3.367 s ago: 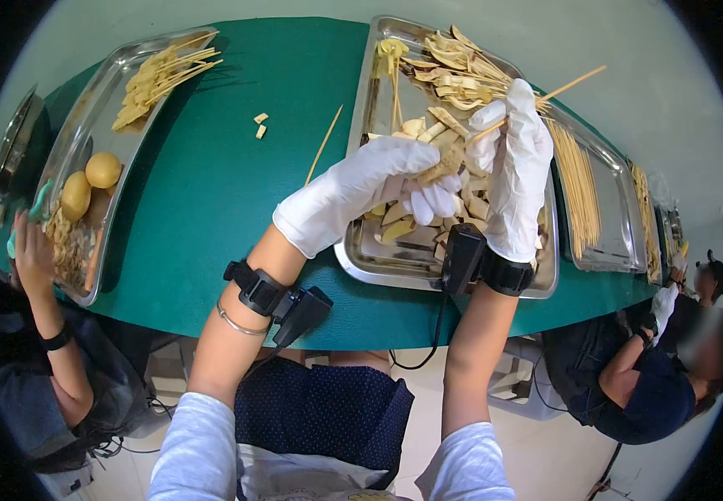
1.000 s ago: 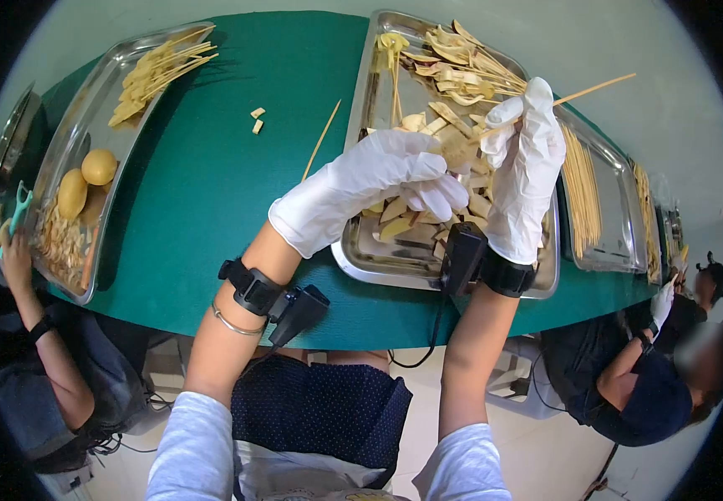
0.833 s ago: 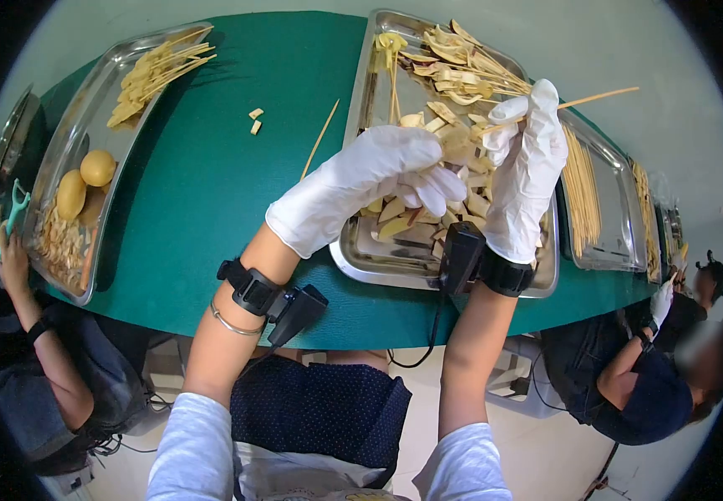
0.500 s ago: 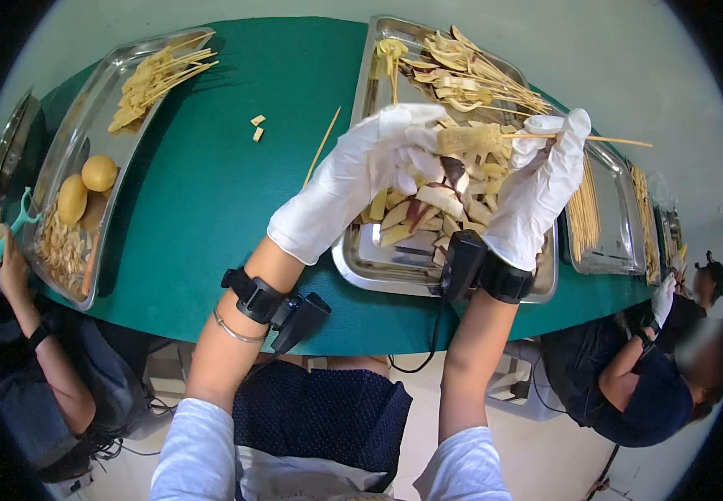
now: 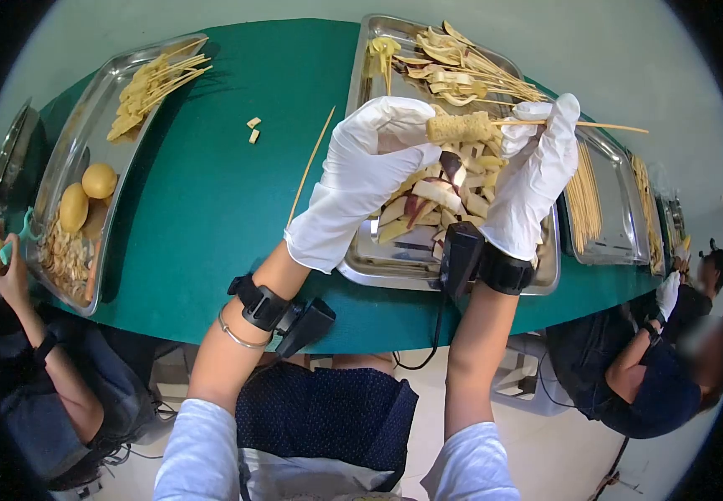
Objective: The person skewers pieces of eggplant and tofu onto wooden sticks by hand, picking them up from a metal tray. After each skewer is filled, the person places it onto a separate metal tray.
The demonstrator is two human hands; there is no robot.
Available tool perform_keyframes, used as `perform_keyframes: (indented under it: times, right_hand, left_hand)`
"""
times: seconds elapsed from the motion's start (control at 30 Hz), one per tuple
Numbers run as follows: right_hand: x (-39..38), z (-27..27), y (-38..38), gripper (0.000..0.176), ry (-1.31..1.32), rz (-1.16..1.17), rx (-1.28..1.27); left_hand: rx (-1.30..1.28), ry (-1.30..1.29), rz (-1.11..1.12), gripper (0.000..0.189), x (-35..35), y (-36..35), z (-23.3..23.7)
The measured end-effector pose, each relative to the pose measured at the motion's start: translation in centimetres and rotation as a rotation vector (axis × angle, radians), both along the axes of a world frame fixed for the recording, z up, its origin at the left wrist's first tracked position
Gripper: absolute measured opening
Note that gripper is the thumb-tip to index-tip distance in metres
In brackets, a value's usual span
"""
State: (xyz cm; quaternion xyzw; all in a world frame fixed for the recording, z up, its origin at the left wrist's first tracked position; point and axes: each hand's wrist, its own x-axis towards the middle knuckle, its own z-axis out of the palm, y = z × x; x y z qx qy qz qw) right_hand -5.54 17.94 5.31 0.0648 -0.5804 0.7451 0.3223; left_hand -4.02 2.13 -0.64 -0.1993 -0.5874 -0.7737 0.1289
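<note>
The left hand (image 5: 370, 167) and the right hand (image 5: 537, 179) wear thin white rubber-like gloves: matt, smooth, lightly wrinkled. The skewer (image 5: 595, 126) is pale matt wood. The skewered piece (image 5: 460, 128) is tan, rough and porous. The tray (image 5: 395, 271) is bright metal, glossy and reflective. The table cover (image 5: 211, 184) is green and matt. The wrist unit (image 5: 461, 255) is black plastic, semi-gloss. The bangle (image 5: 236, 334) is thin polished metal

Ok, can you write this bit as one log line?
left hand: pinching food piece | right hand: holding skewer | food piece: on skewer, above tray
</note>
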Motion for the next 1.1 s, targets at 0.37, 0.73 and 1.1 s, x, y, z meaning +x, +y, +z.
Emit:
perform_keyframes:
  times: [0.37, 0.73, 1.1]
  right_hand:
    - [0.27, 0.12, -0.35, 0.041, -0.074, 0.122, 0.016]
    - [0.23, 0.08, -0.23, 0.047, -0.092, 0.164, 0.108]
    - [-0.07, -0.22, -0.20, 0.047, -0.113, 0.201, 0.144]
  left_hand:
    - [0.110, -0.079, -0.016, 0.027, 0.08, -0.10, 0.10]
    - [0.089, -0.062, -0.016, 0.021, -0.31, -0.07, -0.49]
    - [0.018, -0.039, 0.045, 0.022, -0.16, -0.11, -0.45]
